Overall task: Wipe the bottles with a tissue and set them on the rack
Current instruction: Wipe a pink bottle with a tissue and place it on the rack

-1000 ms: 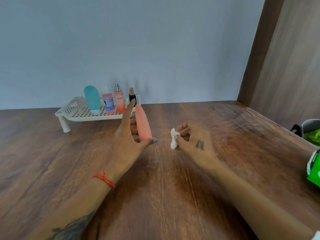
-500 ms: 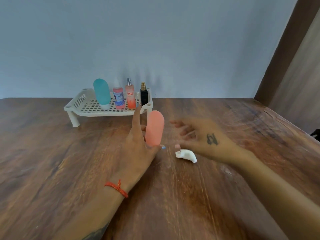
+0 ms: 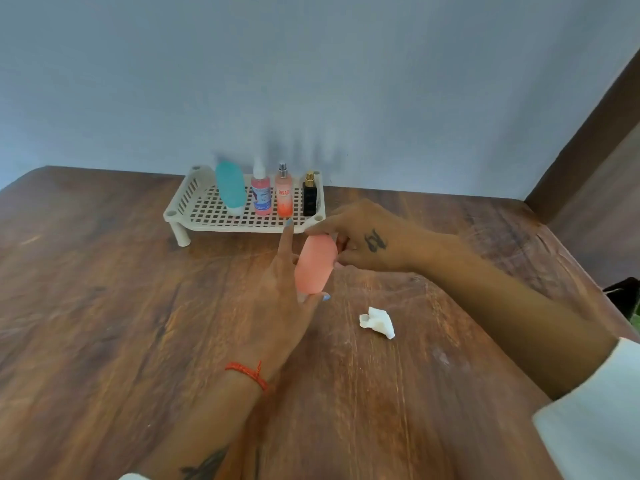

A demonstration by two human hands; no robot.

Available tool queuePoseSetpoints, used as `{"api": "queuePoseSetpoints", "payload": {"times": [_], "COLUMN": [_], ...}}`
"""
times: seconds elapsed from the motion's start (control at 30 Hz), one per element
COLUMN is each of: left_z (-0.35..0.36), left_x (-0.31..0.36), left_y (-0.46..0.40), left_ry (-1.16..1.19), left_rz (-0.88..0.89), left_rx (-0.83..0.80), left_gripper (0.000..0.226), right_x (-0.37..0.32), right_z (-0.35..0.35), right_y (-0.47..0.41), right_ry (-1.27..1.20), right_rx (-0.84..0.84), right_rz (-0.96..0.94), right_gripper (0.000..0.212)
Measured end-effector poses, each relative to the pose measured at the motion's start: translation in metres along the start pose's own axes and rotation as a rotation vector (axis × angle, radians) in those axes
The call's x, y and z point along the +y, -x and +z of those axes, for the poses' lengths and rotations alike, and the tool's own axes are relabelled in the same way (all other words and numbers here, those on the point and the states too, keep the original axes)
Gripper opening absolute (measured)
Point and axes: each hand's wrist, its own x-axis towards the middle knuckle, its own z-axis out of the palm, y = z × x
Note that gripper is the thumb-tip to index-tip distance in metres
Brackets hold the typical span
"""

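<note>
Bottles are the business on a broad brown wooden table (image 3: 104,323) set against a pale blue wall (image 3: 311,71). Toward the table's far edge stands a cream plastic lattice rack on short legs (image 3: 194,206), carrying four upright bottles in a row: a rounded teal plastic bottle (image 3: 231,187) at the left, then a pink spray bottle with a clear cap (image 3: 261,195), then a slim orange-pink spray bottle with a silver top (image 3: 284,196), then a small black perfume bottle with a gold cap (image 3: 310,196) at the right end.

Just in front of the rack's right end, above the tabletop, a rounded coral-pink plastic bottle (image 3: 314,264) is held between both hands. The left hand (image 3: 287,292), a red thread bracelet (image 3: 247,373) at its wrist, grips it from the left with the thumb under its lower end and the forefinger pointing up. The right hand (image 3: 367,239) pinches its upper end with thumb and fingertips.

A crumpled white tissue (image 3: 377,322) lies loose on the table, near the bottle and untouched.
</note>
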Motion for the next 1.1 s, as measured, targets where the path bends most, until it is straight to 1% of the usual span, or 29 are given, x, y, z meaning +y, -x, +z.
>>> {"api": "queuePoseSetpoints", "payload": {"times": [0.13, 0.27, 0.37, 0.5, 0.57, 0.67, 0.73, 0.87, 0.97, 1.03, 1.1], "left_z": [-0.018, -0.040, -0.058, -0.084, -0.098, -0.112, -0.119, -0.126, -0.131, -0.133, -0.133], "left_x": [0.009, 0.018, 0.017, -0.004, -0.015, -0.031, -0.043, -0.065, -0.081, -0.092, -0.101], "left_y": [-0.003, -0.012, -0.018, -0.029, -0.038, -0.052, -0.063, -0.081, -0.096, -0.107, -0.116], "left_ry": [0.074, 0.161, 0.122, 0.081, 0.067, 0.063, 0.050, 0.039, 0.081, 0.013, 0.012], "left_rz": [-0.067, -0.197, -0.263, -0.315, -0.314, -0.333, -0.337, -0.365, -0.393, -0.393, -0.425], "left_rx": [0.000, -0.072, -0.114, -0.096, -0.065, -0.060, -0.032, -0.014, -0.050, -0.111, -0.137], "left_gripper": [0.120, 0.116, 0.109, 0.105, 0.103, 0.097, 0.094, 0.093, 0.086, 0.084, 0.082], "right_x": [-0.008, -0.015, -0.020, -0.026, -0.028, -0.032, -0.032, -0.027, -0.023, -0.020, -0.020], "right_z": [-0.017, -0.032, -0.044, -0.054, -0.058, -0.062, -0.061, -0.052, -0.044, -0.039, -0.035], "right_y": [-0.015, -0.033, -0.048, -0.080, -0.099, -0.127, -0.145, -0.180, -0.205, -0.222, -0.237], "right_ry": [-0.031, -0.025, -0.027, -0.003, -0.006, 0.027, 0.046, 0.055, 0.079, 0.092, 0.094], "right_rx": [-0.037, -0.082, -0.098, -0.082, -0.075, -0.045, -0.020, -0.024, -0.035, -0.042, -0.054], "right_rz": [-0.037, -0.055, -0.070, -0.113, -0.146, -0.189, -0.209, -0.220, -0.221, -0.214, -0.205], "right_gripper": [0.042, 0.041, 0.043, 0.045, 0.044, 0.045, 0.045, 0.044, 0.046, 0.047, 0.047]}}
